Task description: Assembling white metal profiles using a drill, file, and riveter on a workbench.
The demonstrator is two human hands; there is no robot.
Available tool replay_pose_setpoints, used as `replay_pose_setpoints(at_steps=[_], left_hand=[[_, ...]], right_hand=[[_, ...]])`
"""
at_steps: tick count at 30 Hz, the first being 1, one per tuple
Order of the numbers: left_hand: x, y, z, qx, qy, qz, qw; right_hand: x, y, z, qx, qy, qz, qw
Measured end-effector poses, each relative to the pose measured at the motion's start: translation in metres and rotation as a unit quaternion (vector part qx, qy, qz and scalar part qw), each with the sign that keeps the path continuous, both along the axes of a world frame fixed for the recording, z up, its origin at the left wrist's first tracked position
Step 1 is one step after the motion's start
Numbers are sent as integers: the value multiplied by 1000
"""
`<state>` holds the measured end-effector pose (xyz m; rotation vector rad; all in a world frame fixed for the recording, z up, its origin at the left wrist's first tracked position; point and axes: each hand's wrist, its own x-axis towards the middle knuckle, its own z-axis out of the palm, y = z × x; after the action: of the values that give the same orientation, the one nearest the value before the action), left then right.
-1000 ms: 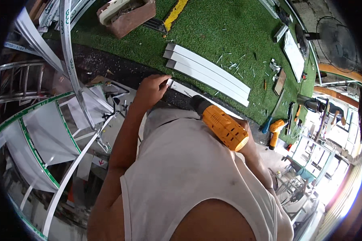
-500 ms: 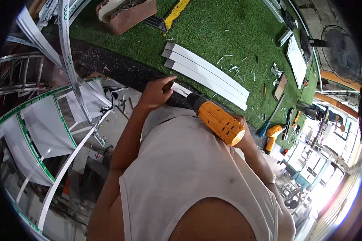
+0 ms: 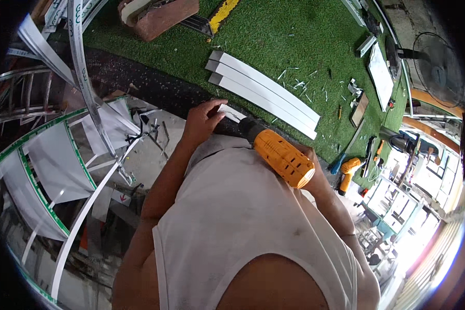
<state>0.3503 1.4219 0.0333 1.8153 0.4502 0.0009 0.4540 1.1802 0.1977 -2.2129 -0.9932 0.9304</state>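
My right hand (image 3: 309, 155) is closed round the grip of an orange cordless drill (image 3: 281, 157), whose body hides most of the fingers. The drill's dark chuck points away and to the left, toward my left hand (image 3: 204, 120). A short white strip (image 3: 231, 112) lies between that hand and the chuck, its near end against or just under the drill's nose. The thumb and forefinger of my left hand are bent round the strip's far end. Whether a bit touches the strip cannot be made out. Just beyond lie several long white profiles (image 3: 263, 93), side by side.
Green turf (image 3: 253, 31) covers the work surface, with white offcuts (image 3: 300, 85) scattered on it. A second orange drill (image 3: 349, 170) and a blue-handled screwdriver (image 3: 338, 164) lie at right. A brown bin (image 3: 163, 20) stands at the far left; white-panelled frames (image 3: 62, 165) lean at left.
The view has shifted slightly. My left hand's fingers have settled a little lower over the strip's end, while the drill stays almost in place.
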Motion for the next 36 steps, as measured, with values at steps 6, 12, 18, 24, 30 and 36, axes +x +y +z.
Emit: replay_pose_setpoints(at_steps=[6, 12, 18, 24, 30, 36], left_hand=[[2, -3, 4, 7, -9, 21, 1000], [6, -12, 13, -81, 66, 66, 992], [6, -19, 13, -118, 16, 91, 989], [9, -19, 14, -76, -4, 68, 995], [8, -21, 12, -72, -20, 83, 994], [11, -27, 6, -24, -92, 121, 988]], right_hand=[[-2, -3, -2, -9, -15, 0, 1000], [-1, 5, 6, -36, -16, 4, 999], [-2, 27, 15, -37, 27, -22, 999], [0, 32, 2, 37, -15, 16, 999], [6, 42, 15, -29, -42, 79, 996], [16, 67, 32, -80, -13, 99, 992]])
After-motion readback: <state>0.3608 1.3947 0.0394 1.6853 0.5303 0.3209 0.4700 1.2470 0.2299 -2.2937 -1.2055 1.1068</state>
